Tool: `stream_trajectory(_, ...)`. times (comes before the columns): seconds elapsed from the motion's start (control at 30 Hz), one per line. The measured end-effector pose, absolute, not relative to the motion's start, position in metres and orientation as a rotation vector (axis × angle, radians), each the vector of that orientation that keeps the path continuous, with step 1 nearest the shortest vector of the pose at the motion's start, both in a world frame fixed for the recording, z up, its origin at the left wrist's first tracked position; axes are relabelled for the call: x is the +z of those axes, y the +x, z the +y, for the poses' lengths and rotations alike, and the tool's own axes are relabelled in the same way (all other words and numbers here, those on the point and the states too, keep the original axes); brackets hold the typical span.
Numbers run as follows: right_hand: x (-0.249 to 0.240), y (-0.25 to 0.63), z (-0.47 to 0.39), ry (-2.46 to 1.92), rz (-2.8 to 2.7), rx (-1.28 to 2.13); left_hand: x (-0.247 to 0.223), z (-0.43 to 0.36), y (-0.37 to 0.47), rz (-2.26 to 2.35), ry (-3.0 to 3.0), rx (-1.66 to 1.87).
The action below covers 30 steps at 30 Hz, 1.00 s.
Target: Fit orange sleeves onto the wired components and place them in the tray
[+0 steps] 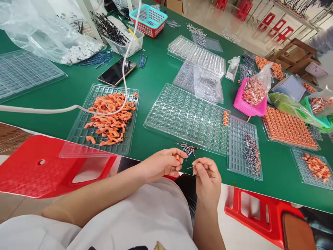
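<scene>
- Orange and small, a molded piece (177,157) sits in the left hand (162,164), whose thumb and fingers are curled around it, above the near edge of the green table (153,74).
- Its long axis and the way it points are mostly hidden by the fingers; I cannot tell either.
- A thin metallic wire part (191,167) is pinched between thumb and forefinger of the right hand (208,178). Its long axis runs roughly crosswise, the free end pointing left, toward the left hand.
- The orange piece and the wire part look apart, so they seem not yet joined.
- Just beyond the hands lies a loose bunch of wired parts (187,149).
- Past that, the clear tray (179,114) holds a short column of orange pieces (225,118) at its right end; that looks like an early stage for this tray.
- Plenty remains loose: an orange heap (111,116) on the left-hand tray (78,130).
- Farther right, a narrow tray (234,146) bears wired pieces (251,152), and beyond it an orange-filled tray (290,128) looks nearly complete.
</scene>
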State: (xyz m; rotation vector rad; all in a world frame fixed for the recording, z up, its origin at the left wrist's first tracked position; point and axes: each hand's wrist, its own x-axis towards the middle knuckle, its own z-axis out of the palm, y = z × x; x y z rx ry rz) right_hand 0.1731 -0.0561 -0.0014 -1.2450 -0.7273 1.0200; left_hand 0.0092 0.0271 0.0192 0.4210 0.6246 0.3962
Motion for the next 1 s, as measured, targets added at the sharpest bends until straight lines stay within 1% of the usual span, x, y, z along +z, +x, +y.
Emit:
stream_trajectory(0.27, -0.001, 0.167, -0.071, -1.249, -0.917, 0.925, 0.022, 0.019, 0.013, 0.641, 0.615, 0.287)
stream_trajectory(0.53, -0.005, 0.171, -0.073, -1.238, -1.135, 0.799, 0.031, 0.017, 0.016, 0.731, 0.726, 0.265)
stream_trajectory(0.73, 0.007, 0.180, -0.071, -1.299, -1.578, 0.560, 0.032, 0.018, 0.011, 0.851, 1.023, 0.237)
stream_trajectory(0.83, 0.016, 0.184, -0.068, -1.319, -1.720, 0.470, 0.033, 0.018, 0.008, 0.827, 1.038, 0.218)
stream_trajectory(1.0, 0.014, 0.183, -0.071, -1.332, -1.646, 0.592, 0.035, 0.019, 0.008, 0.793, 0.955, 0.186)
